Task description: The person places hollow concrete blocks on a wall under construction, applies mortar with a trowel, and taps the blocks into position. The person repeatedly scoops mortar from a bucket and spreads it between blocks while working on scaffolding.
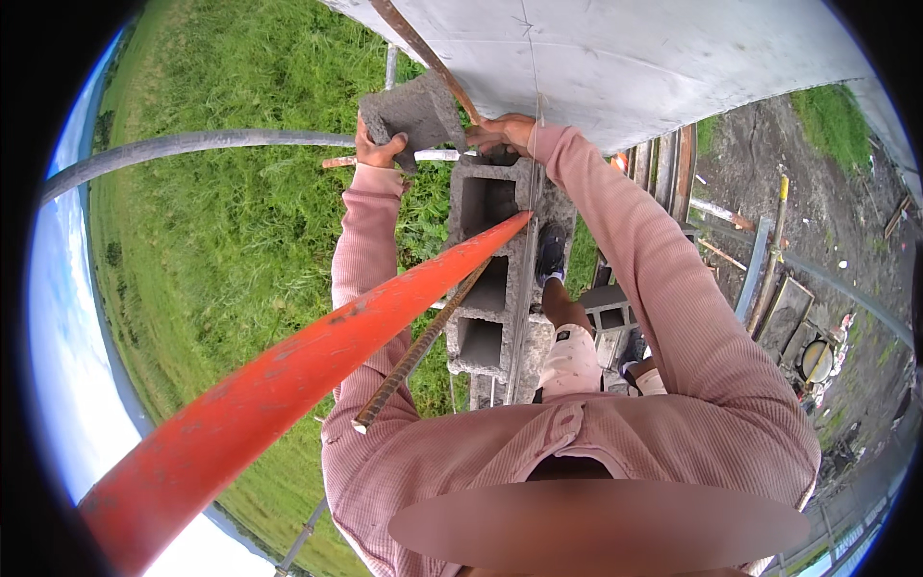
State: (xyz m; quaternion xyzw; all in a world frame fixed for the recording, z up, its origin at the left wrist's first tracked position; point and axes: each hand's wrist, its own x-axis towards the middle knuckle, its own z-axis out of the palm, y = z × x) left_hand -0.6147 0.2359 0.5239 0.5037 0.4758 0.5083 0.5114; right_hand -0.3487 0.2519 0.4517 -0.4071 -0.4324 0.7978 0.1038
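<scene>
My left hand [375, 146] grips the outer end of a rough grey concrete block [415, 111], with the thumb on its near side. The block is tilted and lies beyond the far end of a row of hollow blocks [463, 207]. At the block's right end, my right hand [508, 133] has its fingers curled against it; part of these fingers is hidden. A rusty rebar [428, 56] comes down from above to just beside the right hand. The row's open cells face up toward me.
An orange pole [317, 389] and a ribbed rebar [418, 346] rise close in front of me. A pale wall [615, 67] stands far right. A grey pipe [212, 144] crosses left over grass. Right, boards, pipes and a round container [815, 360] lie on the ground below.
</scene>
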